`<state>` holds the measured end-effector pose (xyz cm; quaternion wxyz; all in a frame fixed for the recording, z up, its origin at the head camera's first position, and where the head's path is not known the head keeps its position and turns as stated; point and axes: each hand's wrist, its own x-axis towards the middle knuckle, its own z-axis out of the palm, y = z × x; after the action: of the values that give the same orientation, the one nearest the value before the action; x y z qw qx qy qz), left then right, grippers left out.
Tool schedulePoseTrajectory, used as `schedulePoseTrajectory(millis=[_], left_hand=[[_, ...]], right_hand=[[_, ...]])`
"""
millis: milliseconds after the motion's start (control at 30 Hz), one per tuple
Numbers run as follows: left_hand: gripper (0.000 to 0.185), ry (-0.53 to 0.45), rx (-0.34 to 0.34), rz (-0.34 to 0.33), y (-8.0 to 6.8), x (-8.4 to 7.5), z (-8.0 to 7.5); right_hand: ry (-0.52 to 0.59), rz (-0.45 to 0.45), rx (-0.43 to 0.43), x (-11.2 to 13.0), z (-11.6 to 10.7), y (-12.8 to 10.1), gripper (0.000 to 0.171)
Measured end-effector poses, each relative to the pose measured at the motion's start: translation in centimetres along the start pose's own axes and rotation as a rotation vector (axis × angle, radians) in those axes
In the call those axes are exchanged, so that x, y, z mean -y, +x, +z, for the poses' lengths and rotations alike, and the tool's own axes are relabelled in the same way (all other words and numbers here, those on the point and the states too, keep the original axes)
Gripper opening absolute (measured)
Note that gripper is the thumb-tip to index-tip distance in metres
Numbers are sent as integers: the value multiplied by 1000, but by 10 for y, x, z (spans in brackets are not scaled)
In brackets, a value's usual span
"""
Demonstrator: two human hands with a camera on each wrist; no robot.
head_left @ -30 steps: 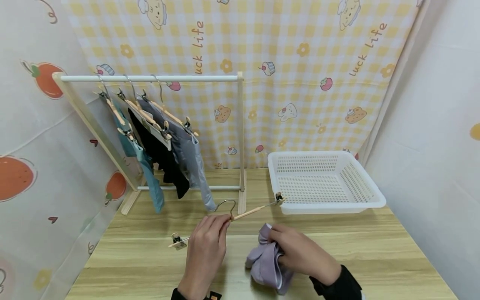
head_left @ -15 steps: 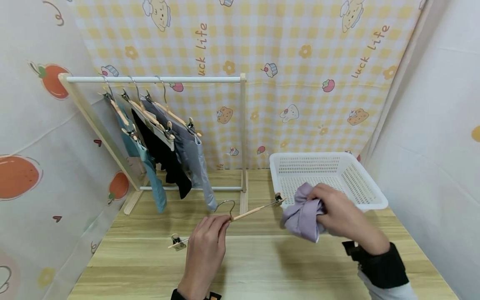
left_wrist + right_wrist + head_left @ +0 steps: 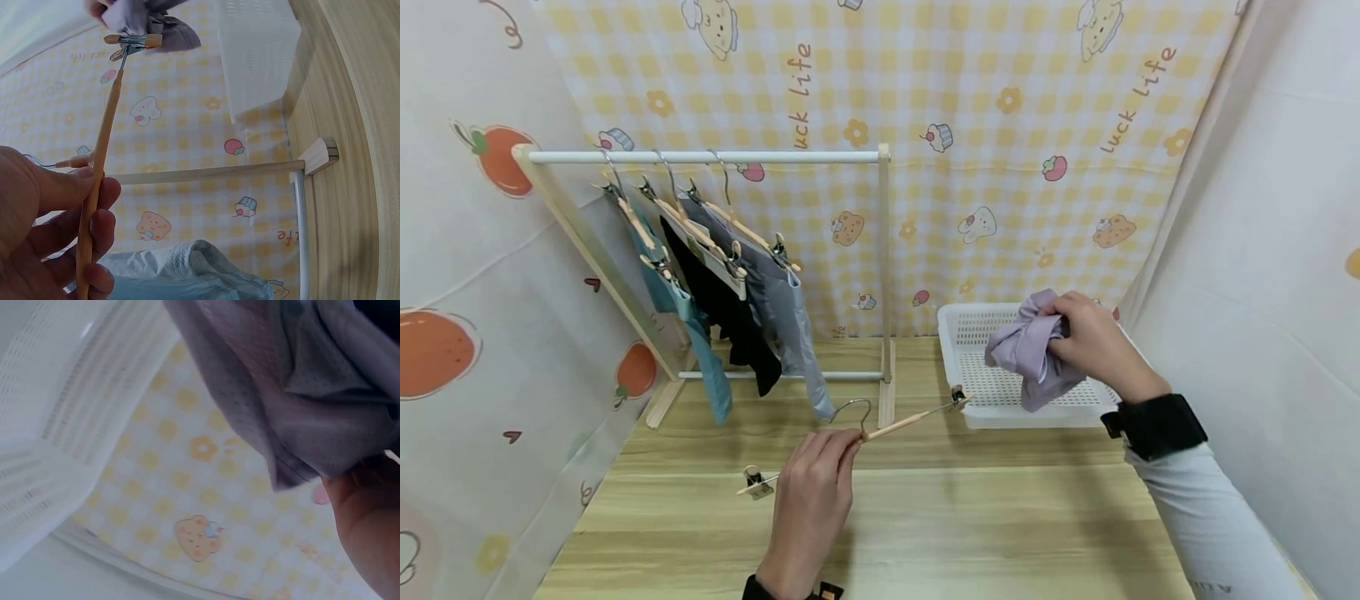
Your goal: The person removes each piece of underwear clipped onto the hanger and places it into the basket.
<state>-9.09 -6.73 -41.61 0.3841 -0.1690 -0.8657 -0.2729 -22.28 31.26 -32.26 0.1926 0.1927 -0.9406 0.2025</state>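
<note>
My left hand (image 3: 815, 492) grips the middle of a wooden clip hanger (image 3: 898, 425) above the table. Its hook points up, and a metal clip sits at each end. In the left wrist view, thumb and fingers wrap the hanger's bar (image 3: 103, 150). Over the white basket (image 3: 992, 417), my right hand (image 3: 1090, 342) holds a bunched purple piece of clothing (image 3: 1026, 346). Loose folds of the purple cloth (image 3: 312, 419) hang from the fingers in the right wrist view; part of the grip is hidden behind them.
A wooden rack (image 3: 885, 267) with a white top rail (image 3: 820, 157) stands at the back left. Teal clothing (image 3: 703, 358), a black garment (image 3: 722, 325) and grey pants (image 3: 782, 308) hang there on clip hangers. A checked curtain (image 3: 1000, 167) covers the back.
My right hand has carried the purple clothing up and to the right, from the table front to above the basket. The left hand and the hanger have stayed in place.
</note>
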Motion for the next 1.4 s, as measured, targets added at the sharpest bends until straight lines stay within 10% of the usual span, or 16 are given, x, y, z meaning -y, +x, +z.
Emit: schedulePoseTrajectory(millis=[633,1400], left_hand=[[19,-16,10,-1,2,-2,-1],[17,-15,28,14,-1,-3,1]], right_hand=[[22,274,286,-46,8,29,50],[15,80,257,24,-5,18,52]])
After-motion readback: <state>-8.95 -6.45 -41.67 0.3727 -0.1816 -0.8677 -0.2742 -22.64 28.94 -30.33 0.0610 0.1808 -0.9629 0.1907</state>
